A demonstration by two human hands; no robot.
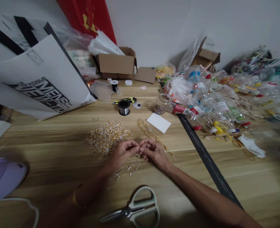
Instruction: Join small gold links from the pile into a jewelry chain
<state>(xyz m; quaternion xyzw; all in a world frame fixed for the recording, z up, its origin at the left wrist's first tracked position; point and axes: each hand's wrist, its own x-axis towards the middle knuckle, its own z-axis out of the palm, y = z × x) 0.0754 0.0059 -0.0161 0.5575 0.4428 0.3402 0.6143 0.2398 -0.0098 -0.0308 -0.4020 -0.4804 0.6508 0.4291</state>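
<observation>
Silver chain [127, 170] beneath pinching hands [140, 151]

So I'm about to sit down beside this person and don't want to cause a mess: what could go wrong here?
1. The left hand and right hand pinch a tiny piece together; a bump could drop it into the bead pile.
2. The beaded strand lies under the left wrist and might snag or drag.
3. The scissors lie partly open between the forearms, so an arm drawn back may catch the blades.
</observation>
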